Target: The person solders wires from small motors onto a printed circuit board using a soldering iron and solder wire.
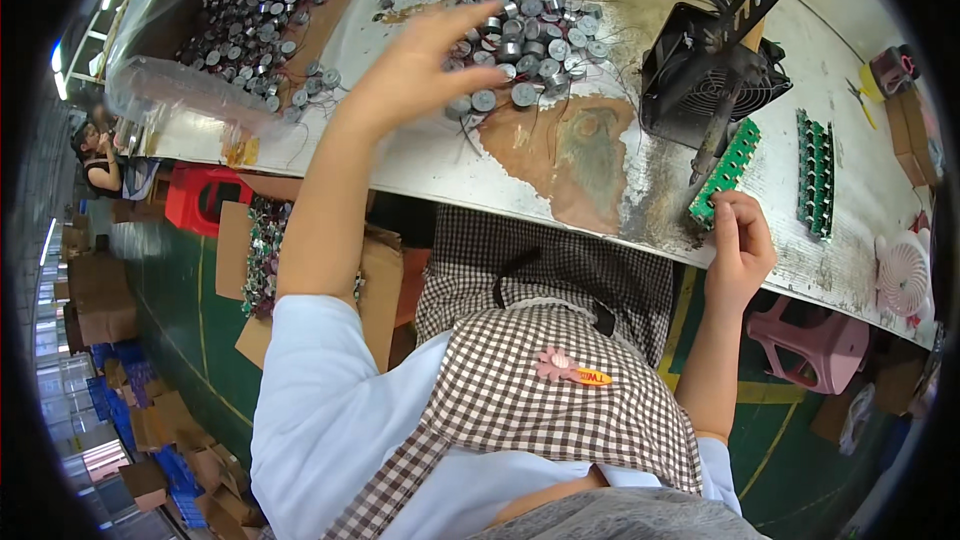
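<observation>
Green circuit strip (732, 166) over bench (420, 168) front, near black fan (682, 65); right hand (741, 236) clamped on its near end. Left hand (425, 58): thumb and fingers apart at round metal parts (533, 40), contact unclear. More green boards (816, 175) farther right.

This was a factory workshop. Green circuit boards (816, 175) and heaped, wired metal cylinders (535, 45) lay on a worn bench (425, 160); cartons (100, 285) stood on a yellow-lined floor (215, 355).

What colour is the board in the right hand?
The board is green; head view shows it.
</observation>
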The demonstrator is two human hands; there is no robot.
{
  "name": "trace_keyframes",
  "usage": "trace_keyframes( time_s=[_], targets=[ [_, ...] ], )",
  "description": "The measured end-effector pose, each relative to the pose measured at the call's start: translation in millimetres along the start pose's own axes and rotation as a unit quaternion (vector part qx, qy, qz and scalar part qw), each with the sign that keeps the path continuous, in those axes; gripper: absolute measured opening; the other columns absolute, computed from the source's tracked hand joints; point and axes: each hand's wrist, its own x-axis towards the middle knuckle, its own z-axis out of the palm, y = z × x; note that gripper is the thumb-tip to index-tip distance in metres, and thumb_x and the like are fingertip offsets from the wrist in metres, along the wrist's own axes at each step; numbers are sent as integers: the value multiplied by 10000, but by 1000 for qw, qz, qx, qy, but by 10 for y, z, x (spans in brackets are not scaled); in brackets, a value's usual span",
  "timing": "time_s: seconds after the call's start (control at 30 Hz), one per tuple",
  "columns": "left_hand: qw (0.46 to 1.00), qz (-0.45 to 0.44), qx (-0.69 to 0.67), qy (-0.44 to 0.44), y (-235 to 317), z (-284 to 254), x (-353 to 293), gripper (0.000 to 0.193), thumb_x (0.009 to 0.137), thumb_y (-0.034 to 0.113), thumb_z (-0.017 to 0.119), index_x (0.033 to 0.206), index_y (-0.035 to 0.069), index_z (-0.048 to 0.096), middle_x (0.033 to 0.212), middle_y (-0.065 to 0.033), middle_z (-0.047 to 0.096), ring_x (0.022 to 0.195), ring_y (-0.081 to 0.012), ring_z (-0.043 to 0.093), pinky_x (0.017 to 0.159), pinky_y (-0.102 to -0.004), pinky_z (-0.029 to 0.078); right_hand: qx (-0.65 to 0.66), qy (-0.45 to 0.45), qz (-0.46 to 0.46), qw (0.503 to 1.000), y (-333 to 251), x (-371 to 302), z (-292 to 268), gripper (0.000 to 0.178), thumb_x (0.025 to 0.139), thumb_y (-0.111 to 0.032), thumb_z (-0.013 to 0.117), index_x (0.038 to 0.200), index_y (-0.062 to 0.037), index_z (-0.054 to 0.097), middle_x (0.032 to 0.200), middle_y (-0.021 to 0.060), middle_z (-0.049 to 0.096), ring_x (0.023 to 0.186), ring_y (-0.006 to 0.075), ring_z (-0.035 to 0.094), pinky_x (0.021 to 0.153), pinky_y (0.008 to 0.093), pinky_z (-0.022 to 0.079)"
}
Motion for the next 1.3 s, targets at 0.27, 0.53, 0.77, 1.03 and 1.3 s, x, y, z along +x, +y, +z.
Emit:
trace_keyframes(
  time_s=[0.27, 0.53, 0.77, 1.03, 1.3],
  targets=[
    [978, -42, 141, 148, 187, 283, 214, 234, 745, 231, 726, 870, 35, 697, 872, -105, 649, 766, -225, 620, 708, -326, 481, -10, -7, -1, 1000, -3, 5, 10, 87, 881, 15, 586, 801, 27, 555, 945, 88, 598, 713, 70, 479, 619, 192, 383],
    [989, -40, 51, 133, -57, 603, 636, 226, 768, 224, 698, 892, 36, 702, 827, -130, 668, 754, -253, 643, 684, -340, 492, 0, -8, 6, 1000, -10, -7, 20, 82, 881, 32, 574, 803, 29, 549, 947, 88, 595, 710, 67, 478, 610, 191, 384],
    [897, 63, -225, 376, 8, 394, 548, 93, 840, 54, 665, 887, -26, 656, 867, -51, 652, 800, -115, 577, 705, -212, 441, -15, -20, -12, 1000, -19, -10, 23, 80, 884, 31, 565, 806, 30, 543, 955, 88, 598, 712, 68, 478, 618, 190, 386],
    [770, -261, -577, -73, 1087, 558, -147, 173, 842, 168, 686, 925, 26, 633, 664, 16, 588, 463, -43, 470, 412, -190, 344, -50, -15, -94, 994, -59, -83, 46, 31, 839, 69, 547, 844, 38, 546, 997, 151, 609, 831, 189, 579, 759, 268, 458],
    [722, -271, -624, -124, 1294, 1082, -299, 152, 859, 118, 664, 942, -4, 626, 731, 7, 606, 573, -37, 505, 493, -176, 389, -111, -35, -212, 970, -72, -77, 142, 103, 779, 28, 666, 825, 29, 573, 997, 179, 616, 823, 239, 593, 682, 291, 483]
  ],
)
